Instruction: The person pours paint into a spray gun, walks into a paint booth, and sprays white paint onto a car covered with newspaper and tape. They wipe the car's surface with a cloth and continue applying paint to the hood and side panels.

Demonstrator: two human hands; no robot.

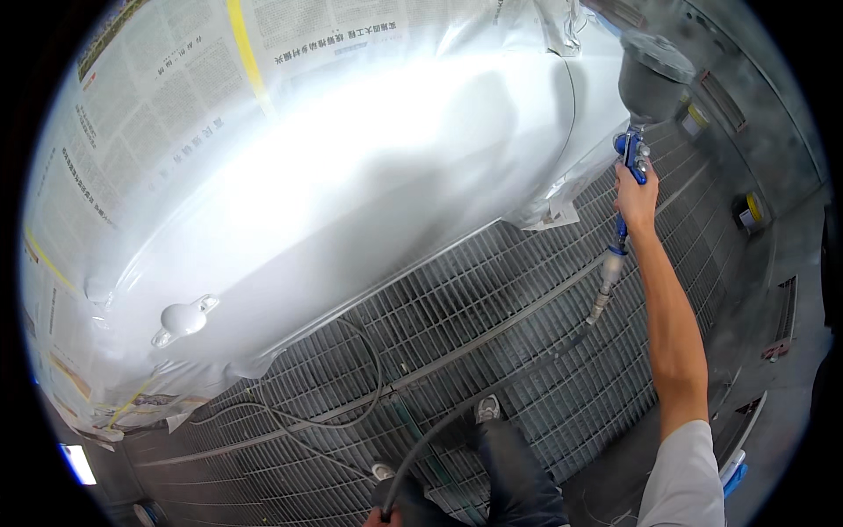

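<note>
My right arm reaches out at the right, and my right hand (637, 198) is wrapped round the grip of a blue spray gun (630, 151). A grey paint cup (652, 81) sits on top of the gun. Below the grip a fitting joins it to a dark air hose (500, 393). At the lower edge my left hand (383, 518) is closed on that hose; only part of the hand shows. Left of the gun is a glossy white car panel (290, 202) with a door handle (183, 320). The gun is apart from the panel; no spray can be made out.
Newspaper masking (167, 105) and yellow tape (246, 48) surround the panel. The hose loops over the metal floor grating (536, 307), near my shoes (487, 407). Cans with yellow bands (752, 213) stand by the grey wall at the right.
</note>
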